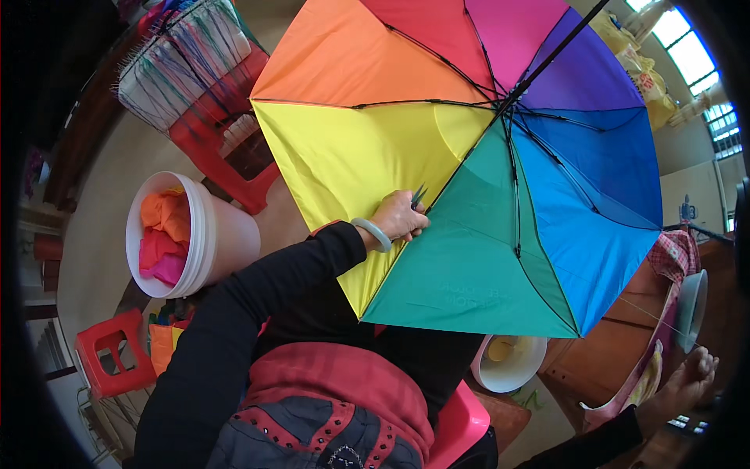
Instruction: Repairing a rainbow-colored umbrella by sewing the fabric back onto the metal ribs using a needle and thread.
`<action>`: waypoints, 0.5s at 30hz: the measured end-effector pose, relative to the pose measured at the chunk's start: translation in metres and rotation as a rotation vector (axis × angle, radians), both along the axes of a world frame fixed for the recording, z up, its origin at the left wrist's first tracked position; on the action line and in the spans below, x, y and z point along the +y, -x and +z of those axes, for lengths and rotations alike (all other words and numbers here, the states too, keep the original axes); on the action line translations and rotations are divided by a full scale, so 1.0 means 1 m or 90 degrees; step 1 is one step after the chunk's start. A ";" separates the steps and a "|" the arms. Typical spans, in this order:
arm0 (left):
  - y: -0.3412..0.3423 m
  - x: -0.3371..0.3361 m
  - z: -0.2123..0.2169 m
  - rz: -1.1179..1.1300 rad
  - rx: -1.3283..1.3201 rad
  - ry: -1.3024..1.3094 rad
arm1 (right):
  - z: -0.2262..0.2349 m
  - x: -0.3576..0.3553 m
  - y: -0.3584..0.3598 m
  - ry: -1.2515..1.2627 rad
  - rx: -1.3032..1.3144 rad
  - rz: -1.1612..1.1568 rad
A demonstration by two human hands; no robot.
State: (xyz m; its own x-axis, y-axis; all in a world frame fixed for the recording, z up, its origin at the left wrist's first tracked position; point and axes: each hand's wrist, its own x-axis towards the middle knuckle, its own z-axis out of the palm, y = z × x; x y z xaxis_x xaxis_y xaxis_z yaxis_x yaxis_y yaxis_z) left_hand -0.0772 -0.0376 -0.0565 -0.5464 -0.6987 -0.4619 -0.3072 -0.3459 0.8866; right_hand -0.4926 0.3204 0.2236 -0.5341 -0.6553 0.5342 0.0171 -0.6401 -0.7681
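An open rainbow-coloured umbrella [476,258] lies with its inside towards me, its black ribs and shaft [558,55] showing. My left hand [397,216], with a pale bangle at the wrist, is closed at the seam between the yellow and green panels. Two dark pointed blades, like small thread snips [419,195], stick out from its fingers. Far to the right, my right hand [681,387] is stretched out with its fingers pinched together. A thin thread [652,314] runs from the umbrella's blue side towards those fingers. Whether they also hold a needle is too small to tell.
On the left stands a white bucket [234,234] holding orange and pink cloth. Red stools [117,356] stand near it, and a rack with many threads [187,66] is behind. A white bowl [527,367] sits under the umbrella's edge, with a wooden sewing table [605,344] at right.
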 end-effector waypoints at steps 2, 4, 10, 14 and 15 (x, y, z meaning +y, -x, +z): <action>0.002 -0.001 -0.002 -0.002 -0.022 0.026 | 0.005 -0.006 -0.005 -0.044 -0.036 0.113; -0.001 -0.010 -0.002 -0.008 -0.043 0.044 | 0.005 -0.015 -0.011 -0.067 -0.053 0.175; -0.011 -0.044 -0.021 -0.147 0.000 0.634 | -0.001 -0.021 0.031 -0.263 0.136 -0.211; -0.014 -0.058 -0.017 -0.270 -0.033 0.568 | 0.005 -0.046 0.053 -0.265 0.178 -0.339; -0.011 -0.061 -0.018 -0.269 -0.027 0.573 | 0.009 -0.055 0.055 -0.286 0.263 -0.512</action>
State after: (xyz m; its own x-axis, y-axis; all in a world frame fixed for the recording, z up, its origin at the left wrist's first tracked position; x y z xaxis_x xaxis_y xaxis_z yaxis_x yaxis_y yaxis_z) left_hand -0.0667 -0.0985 -0.0750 -0.8264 -0.5502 0.1194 -0.2881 0.5954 0.7500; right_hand -0.5472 0.2650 0.2323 -0.7349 -0.3687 0.5692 -0.6142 0.0061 -0.7891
